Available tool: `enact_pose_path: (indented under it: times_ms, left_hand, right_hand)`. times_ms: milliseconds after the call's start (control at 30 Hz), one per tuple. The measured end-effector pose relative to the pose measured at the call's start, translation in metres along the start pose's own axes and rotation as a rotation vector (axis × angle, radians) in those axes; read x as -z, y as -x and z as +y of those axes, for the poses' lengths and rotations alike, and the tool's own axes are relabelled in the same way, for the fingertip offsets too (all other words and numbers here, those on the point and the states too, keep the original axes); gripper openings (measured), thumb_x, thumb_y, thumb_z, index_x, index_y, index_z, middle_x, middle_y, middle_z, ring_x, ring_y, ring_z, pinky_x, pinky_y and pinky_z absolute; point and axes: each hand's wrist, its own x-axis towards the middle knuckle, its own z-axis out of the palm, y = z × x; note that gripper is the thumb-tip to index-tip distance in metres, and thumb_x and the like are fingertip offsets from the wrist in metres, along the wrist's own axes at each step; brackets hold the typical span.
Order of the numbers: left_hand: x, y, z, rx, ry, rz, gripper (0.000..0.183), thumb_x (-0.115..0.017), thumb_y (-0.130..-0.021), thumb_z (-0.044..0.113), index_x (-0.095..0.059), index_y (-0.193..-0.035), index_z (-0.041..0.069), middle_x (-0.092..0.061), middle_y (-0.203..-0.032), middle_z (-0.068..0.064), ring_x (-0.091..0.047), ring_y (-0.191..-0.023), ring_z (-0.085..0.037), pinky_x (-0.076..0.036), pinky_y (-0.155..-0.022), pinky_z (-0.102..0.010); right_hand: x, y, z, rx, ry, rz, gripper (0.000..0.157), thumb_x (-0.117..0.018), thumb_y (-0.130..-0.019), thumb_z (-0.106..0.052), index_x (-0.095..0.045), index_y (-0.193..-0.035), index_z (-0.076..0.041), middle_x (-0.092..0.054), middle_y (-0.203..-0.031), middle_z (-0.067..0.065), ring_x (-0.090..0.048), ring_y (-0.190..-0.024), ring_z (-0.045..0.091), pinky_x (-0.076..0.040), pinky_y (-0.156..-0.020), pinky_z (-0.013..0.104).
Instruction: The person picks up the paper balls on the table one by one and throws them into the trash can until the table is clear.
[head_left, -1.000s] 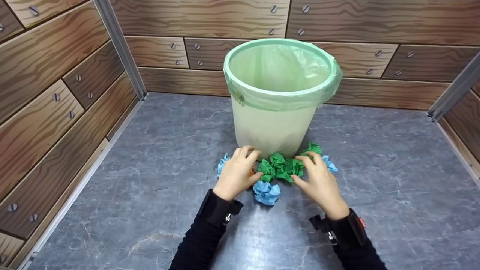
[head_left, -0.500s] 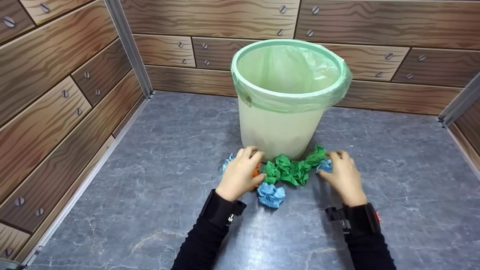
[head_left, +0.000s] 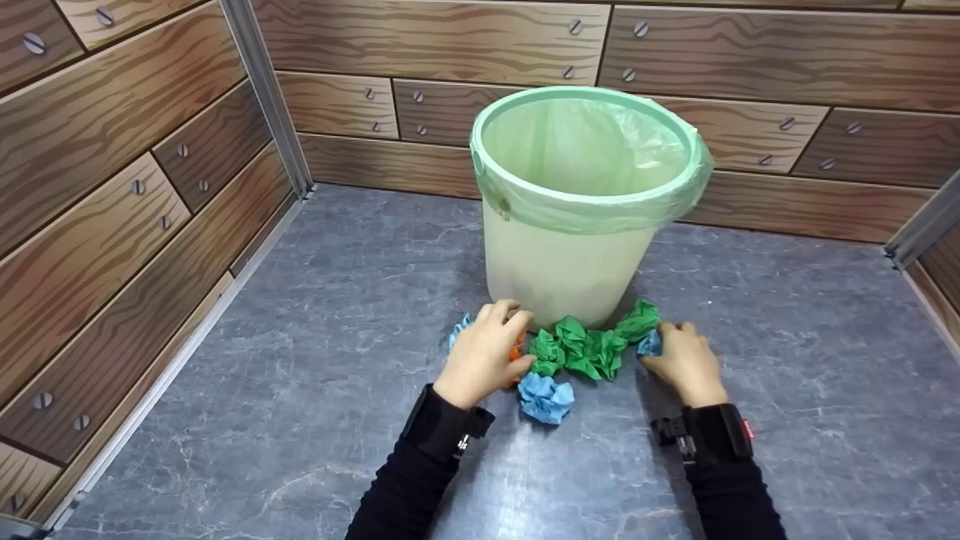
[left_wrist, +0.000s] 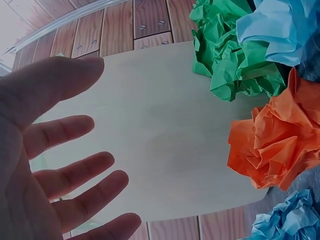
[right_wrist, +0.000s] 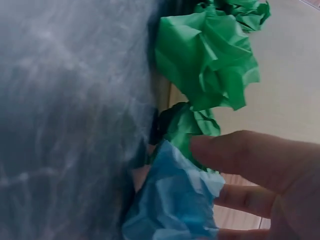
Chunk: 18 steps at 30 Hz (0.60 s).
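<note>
My right hand [head_left: 686, 364] is down at the right end of a row of crumpled paper, its fingers curled round a blue paper ball [head_left: 649, 343]. In the right wrist view the thumb lies at the top of that blue paper ball [right_wrist: 175, 200], with fingers behind it. Loosely spread, my left hand [head_left: 484, 356] hovers by an orange paper ball [left_wrist: 277, 137] and holds nothing. Beyond the left hand, a blue paper ball [head_left: 459, 330] is partly hidden. Several green paper balls [head_left: 574, 349] lie between the hands, with another blue paper ball [head_left: 546, 397] in front.
A pale waste bin [head_left: 566, 262] with a green rim and plastic liner stands upright right behind the paper balls. The grey marbled floor [head_left: 337, 300] is bounded by wood-patterned walls [head_left: 375, 165] at the back and sides.
My right hand has moved right, from the green paper balls to the blue one at the right end, and its fingers have curled round it. The left hand stays near the orange ball.
</note>
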Motion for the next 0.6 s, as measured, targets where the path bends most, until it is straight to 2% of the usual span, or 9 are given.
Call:
enact_pose_path:
  times_ms: [267, 467, 600]
  left_hand:
    - [-0.0009, 0.0003, -0.0006, 0.021, -0.008, -0.044, 0.038, -0.07, -0.073, 0.026, -0.057, -0.105, 0.011, -0.05, -0.115, -0.012, -0.049, -0.096, -0.022, -0.047, -0.061, -0.026]
    - [-0.0001, 0.0013, 0.0011, -0.014, -0.022, -0.088, 0.04, -0.069, -0.074, 0.027, -0.056, -0.109, 0.011, -0.05, -0.115, -0.011, -0.05, -0.096, -0.022, -0.047, -0.063, -0.027]
    - [-0.0009, 0.0024, 0.0006, -0.028, -0.022, -0.084, 0.041, -0.07, -0.074, 0.027, -0.056, -0.109, 0.011, -0.05, -0.114, -0.011, -0.05, -0.096, -0.023, -0.047, -0.064, -0.027]
  right_hand:
    - [-0.0027, 0.0, 0.0004, 0.03, -0.016, 0.0, 0.054, -0.065, -0.072, -0.018, -0.047, -0.114, 0.01, -0.043, -0.101, 0.035, -0.046, -0.085, 0.052, -0.039, -0.068, 0.056]
    - [-0.0056, -0.0007, 0.001, 0.025, 0.0, -0.008, 0.055, -0.066, -0.072, -0.016, -0.047, -0.118, 0.008, -0.044, -0.102, 0.037, -0.045, -0.085, 0.054, -0.039, -0.067, 0.057]
    - [-0.0081, -0.0017, 0.0021, 0.025, 0.015, -0.004, 0.053, -0.066, -0.071, -0.012, -0.047, -0.117, 0.007, -0.046, -0.1, 0.036, -0.046, -0.085, 0.053, -0.039, -0.066, 0.057]
